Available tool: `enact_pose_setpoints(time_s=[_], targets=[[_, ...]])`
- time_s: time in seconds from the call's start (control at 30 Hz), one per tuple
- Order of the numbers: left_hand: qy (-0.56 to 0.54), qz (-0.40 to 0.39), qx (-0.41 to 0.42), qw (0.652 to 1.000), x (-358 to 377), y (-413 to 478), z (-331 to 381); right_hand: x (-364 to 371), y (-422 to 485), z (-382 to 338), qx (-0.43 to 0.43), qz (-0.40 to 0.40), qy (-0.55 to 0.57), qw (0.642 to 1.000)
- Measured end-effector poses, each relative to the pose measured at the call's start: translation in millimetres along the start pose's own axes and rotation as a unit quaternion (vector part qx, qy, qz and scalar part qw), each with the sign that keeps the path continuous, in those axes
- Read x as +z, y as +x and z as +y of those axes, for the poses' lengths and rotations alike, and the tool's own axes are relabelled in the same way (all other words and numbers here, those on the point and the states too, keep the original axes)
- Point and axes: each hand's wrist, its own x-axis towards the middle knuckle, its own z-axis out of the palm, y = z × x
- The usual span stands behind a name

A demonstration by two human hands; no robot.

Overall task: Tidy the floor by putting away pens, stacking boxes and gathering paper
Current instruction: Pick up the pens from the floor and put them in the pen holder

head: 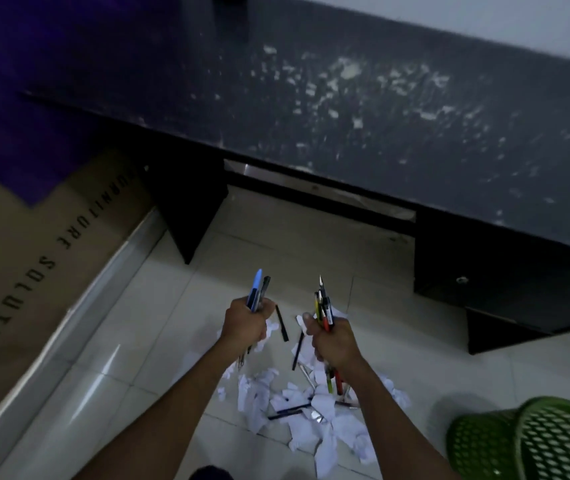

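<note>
My left hand (pixel 244 323) grips a bunch of pens (pixel 258 289), blue and dark, their tips pointing up. My right hand (pixel 333 337) grips a second bunch of pens (pixel 323 308), with red, yellow and black barrels sticking out above and below the fist. Both hands are raised above the tiled floor (pixel 131 341). Below them lies a heap of torn white paper (pixel 311 410). A few loose dark pens (pixel 288 412) lie among the scraps, and one black pen (pixel 282 323) lies between my hands.
A dark desk (pixel 380 126) with white flecks on its top spans the upper view. A large cardboard box (pixel 27 258) with printed letters leans at the left. A green mesh basket (pixel 533 441) lies at the lower right.
</note>
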Motion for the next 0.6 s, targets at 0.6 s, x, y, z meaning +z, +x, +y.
enact_pose_setpoints(time_s=[0.6], targets=[[-0.077,0.054,0.045,0.995,-97.2,-181.5,241.5,-71.4,-176.5,-232.9,-0.040,-0.007,0.031,0.999]])
